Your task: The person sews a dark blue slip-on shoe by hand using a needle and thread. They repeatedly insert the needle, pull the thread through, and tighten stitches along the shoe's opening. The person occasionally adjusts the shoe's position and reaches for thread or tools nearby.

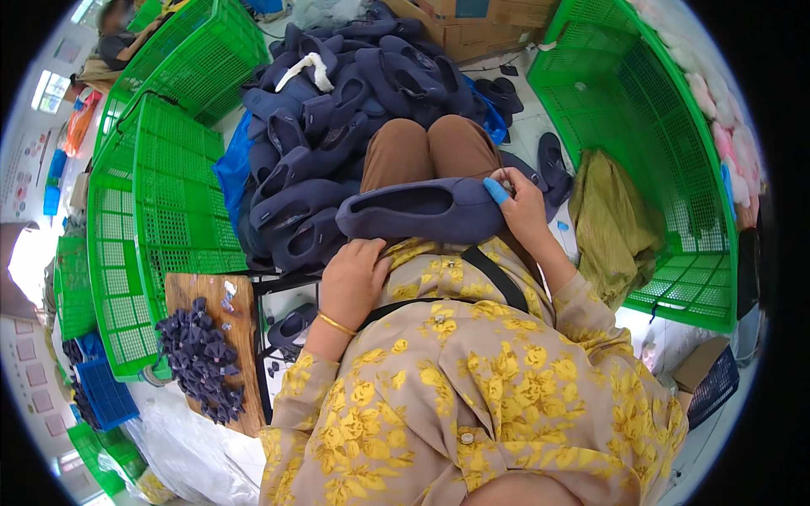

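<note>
A dark blue slip-on shoe (472,207) lies across my lap, its opening up and its closed toe toward the right. My left hand (353,277) is at the shoe's left end, with curled fingers partly hidden under its near edge. At the toe, my right hand (521,207) is closed in a pinch, and a blue-covered finger touches the shoe. Whatever lies between those fingertips is too small to make out. Beyond my knees rises a big pile of similar shoes (325,114), with a white strip of cloth (314,69) on top.
A wooden board (245,337) at my left bears a heap of small dark fabric pieces (198,358). Green plastic crates (181,194) stand on the left. Another green crate (624,76) on the right holds an olive sack (612,228). Cardboard boxes (481,34) stand behind the pile.
</note>
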{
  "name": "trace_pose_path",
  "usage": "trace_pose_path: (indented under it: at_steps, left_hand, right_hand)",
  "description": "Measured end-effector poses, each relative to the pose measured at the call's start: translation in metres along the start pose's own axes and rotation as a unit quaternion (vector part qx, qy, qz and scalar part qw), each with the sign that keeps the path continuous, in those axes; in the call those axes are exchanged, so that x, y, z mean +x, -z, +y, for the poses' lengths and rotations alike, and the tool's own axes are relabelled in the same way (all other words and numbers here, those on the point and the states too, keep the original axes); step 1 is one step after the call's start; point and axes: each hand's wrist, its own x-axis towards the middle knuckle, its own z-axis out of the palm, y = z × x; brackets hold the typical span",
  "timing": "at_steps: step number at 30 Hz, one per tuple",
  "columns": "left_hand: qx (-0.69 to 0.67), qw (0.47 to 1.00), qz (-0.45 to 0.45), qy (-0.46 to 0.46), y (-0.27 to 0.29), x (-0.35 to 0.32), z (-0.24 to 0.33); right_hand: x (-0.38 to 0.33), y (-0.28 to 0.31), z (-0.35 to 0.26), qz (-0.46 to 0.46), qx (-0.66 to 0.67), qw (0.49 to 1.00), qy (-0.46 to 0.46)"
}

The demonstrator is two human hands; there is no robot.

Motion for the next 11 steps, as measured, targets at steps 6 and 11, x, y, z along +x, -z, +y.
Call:
trace_pose_path:
  at_steps: [6, 11]
  left_hand:
    - [0.066, 0.997, -0.037, -0.033, -0.021, 0.007, -0.004]
    - [-0.023, 0.987, 0.047, -0.151, -0.018, -0.01, -0.007]
  right_hand:
    - [-0.045, 0.036, -0.03, -0.122, -0.13, 0.984, -0.019]
    - [-0.081, 0.043, -0.018, -0.183, -0.256, 0.949, 0.032]
